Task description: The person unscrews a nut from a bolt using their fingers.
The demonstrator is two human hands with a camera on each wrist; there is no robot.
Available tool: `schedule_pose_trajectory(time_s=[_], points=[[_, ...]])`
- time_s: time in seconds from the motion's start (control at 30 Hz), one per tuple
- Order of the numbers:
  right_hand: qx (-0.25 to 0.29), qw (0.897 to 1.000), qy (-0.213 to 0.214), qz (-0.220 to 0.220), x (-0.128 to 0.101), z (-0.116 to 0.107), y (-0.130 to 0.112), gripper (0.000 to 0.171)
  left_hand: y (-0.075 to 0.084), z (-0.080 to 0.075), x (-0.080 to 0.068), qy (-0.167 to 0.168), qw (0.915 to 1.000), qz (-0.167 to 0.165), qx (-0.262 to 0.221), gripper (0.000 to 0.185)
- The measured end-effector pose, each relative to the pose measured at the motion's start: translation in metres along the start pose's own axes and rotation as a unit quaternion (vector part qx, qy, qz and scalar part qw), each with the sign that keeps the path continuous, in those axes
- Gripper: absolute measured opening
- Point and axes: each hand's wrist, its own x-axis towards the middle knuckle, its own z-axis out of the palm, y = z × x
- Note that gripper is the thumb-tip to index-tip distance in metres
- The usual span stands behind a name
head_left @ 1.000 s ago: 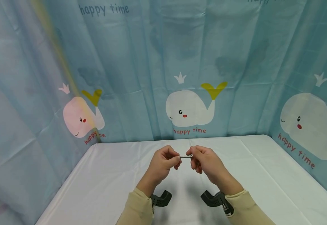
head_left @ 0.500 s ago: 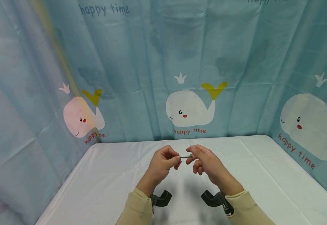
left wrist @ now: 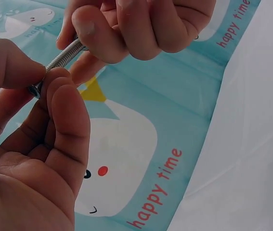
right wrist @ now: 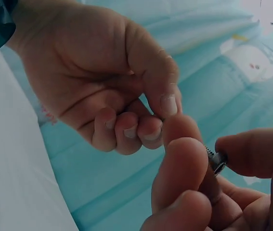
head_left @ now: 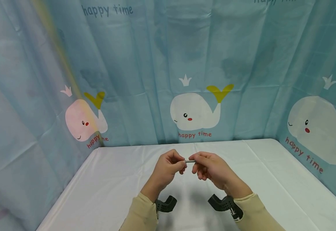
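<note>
**Both hands on the threaded bolt, nut end hidden under your fingertips**

Nearest to you were your two cream sleeves [head_left: 140, 213] and the black wrist-camera mounts [head_left: 165, 204], low over the white desk [head_left: 104, 186]. Just beyond them, your left hand [head_left: 166, 168] and right hand [head_left: 211, 168] met in the air above the desk, almost touching.

Between your fingers ran a thin threaded bolt [head_left: 190, 161], held level and clear of the desk. Your left fingers [left wrist: 61, 103] were curled narrow and pinched one end; the left wrist view showed the dark bolt head [left wrist: 34, 90] caught between thumb and forefinger, with the thread [left wrist: 66, 54] running up and away from them. Your right thumb and fingertips [right wrist: 182, 163] were closed round the other end, where a small dark metal piece [right wrist: 216, 161], likely a nut, peeped out between thumb and forefinger. Only a short stretch of bare thread showed between the two hands.

As for progress, I judged you were partway through turning that piece along the thread. Which way it was going, on or off, could not be told, and how much thread lay under your right fingers was hidden.

Past your fingers the desk ran back to the blue whale-print curtain [head_left: 194, 112], marked "happy time", which hung behind and to both sides.
</note>
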Motion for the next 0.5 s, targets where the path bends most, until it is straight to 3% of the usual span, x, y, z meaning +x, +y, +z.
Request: schedule_pose_trajectory(time_s=[0.27,0.5], points=[[-0.022,0.999,0.032,-0.016,-0.002,0.0006,-0.0034,0.023,0.0009,0.0006,0.0004,0.002,1.0,-0.002,0.005,0.012],[-0.064,0.996,0.053,-0.02,-0.0018,0.0016,-0.0063,0.027,0.0012,-0.0005,-0.0005,0.003,0.9999,-0.009,0.007,0.014]])
